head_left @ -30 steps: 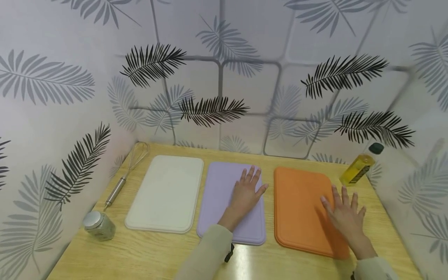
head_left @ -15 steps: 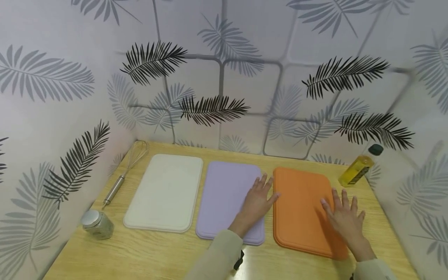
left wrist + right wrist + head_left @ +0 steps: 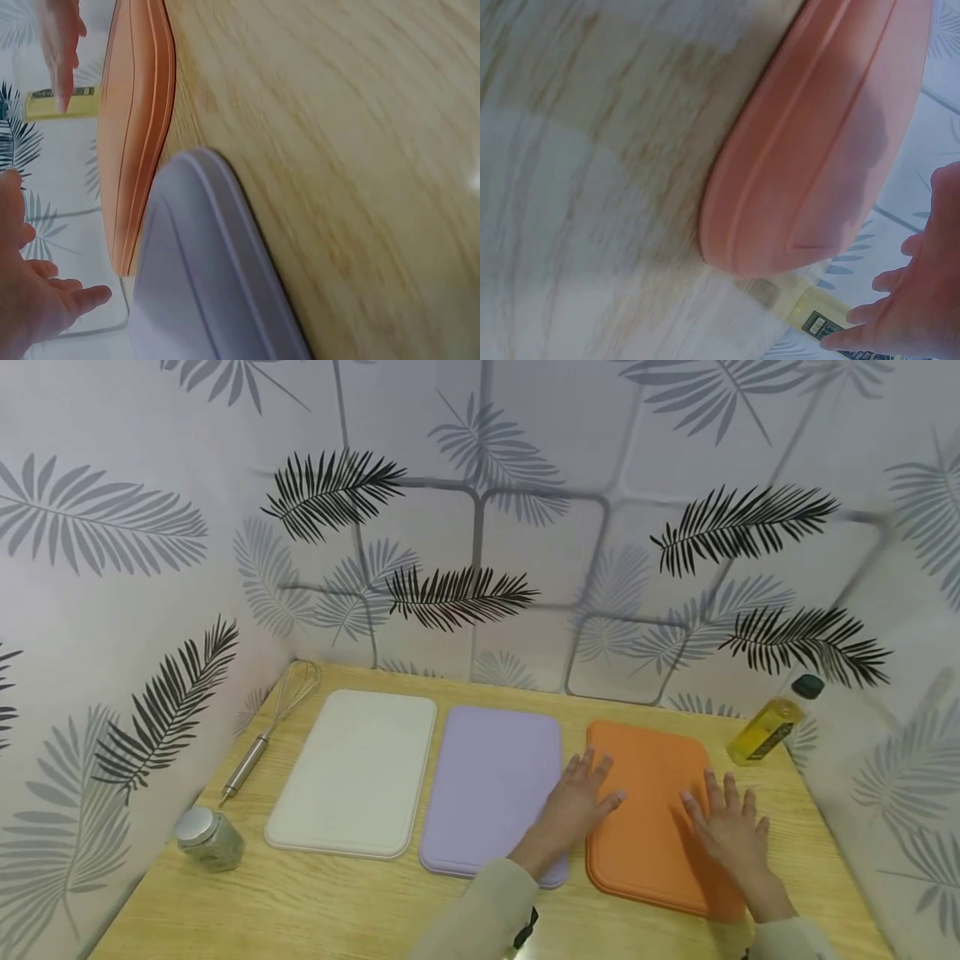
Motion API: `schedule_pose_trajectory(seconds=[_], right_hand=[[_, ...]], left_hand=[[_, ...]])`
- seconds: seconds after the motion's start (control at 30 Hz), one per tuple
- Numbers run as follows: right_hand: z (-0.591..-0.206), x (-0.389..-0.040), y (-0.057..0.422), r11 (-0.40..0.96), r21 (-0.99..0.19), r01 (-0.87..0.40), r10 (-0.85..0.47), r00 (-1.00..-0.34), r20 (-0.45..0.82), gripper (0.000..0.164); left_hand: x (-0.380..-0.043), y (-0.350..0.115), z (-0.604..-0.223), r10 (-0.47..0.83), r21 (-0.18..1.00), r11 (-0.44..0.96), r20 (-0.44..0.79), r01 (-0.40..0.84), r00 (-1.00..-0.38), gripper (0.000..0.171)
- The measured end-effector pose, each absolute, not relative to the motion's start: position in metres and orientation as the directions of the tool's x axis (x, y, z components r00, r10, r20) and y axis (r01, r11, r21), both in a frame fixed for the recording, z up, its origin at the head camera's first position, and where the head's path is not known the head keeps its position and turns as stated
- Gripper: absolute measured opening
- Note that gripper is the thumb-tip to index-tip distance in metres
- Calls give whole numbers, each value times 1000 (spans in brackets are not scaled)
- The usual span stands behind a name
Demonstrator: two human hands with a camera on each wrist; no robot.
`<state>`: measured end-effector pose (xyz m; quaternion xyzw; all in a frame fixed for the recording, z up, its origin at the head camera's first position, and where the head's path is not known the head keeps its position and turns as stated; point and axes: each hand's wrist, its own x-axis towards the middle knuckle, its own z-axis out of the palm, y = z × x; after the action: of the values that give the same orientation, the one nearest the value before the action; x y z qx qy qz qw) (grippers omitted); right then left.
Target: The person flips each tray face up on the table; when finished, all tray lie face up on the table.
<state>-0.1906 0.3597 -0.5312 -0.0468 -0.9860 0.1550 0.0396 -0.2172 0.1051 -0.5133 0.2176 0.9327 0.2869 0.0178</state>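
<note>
Three cutting boards lie side by side: a white cutting board (image 3: 351,774), a purple cutting board (image 3: 487,777) and an orange cutting board (image 3: 645,810). My left hand (image 3: 570,806) hovers over the gap between the purple and orange boards, fingers spread, holding nothing. Above the right side of the orange board is my right hand (image 3: 731,835), its fingers also spread and free of any object. Its shadow falls on that board. In the left wrist view the purple board's edge (image 3: 225,225) shows below the hand, with a space between them.
A whisk (image 3: 258,752) lies left of the white board, and a glass jar (image 3: 213,843) with a silver lid stands nearer. A bottle of yellow oil (image 3: 768,731) stands at the back right. Patterned wall coverings border the wooden table (image 3: 300,910).
My left hand has moved right, from over the purple board toward the orange one's left edge. My right hand has shifted slightly nearer to me. The boards have stayed put.
</note>
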Motion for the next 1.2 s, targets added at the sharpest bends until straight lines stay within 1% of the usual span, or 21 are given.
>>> schedule_pose_trajectory(seconds=[0.3, 0.57, 0.77, 1.03, 1.2], right_hand=[[-527, -189, 353, 945, -315, 83, 94, -995, 20, 76], [-533, -193, 354, 933, -344, 107, 99, -994, -40, 76], [-538, -192, 353, 929, -354, 105, 92, -994, -53, 75], [-538, -192, 354, 921, -357, 154, 117, -986, -123, 77], [-540, -197, 350, 906, -383, 181, 152, -983, -105, 79]], left_hand=[[-208, 120, -512, 412, 504, 775, 53, 380, -910, 64], [-205, 127, -521, 393, 517, 790, -13, 330, -920, 65], [-203, 131, -524, 371, 511, 803, -29, 305, -928, 65], [-202, 139, -522, 373, 453, 836, -56, 310, -926, 67], [-201, 143, -523, 368, 383, 867, -58, 319, -928, 69]])
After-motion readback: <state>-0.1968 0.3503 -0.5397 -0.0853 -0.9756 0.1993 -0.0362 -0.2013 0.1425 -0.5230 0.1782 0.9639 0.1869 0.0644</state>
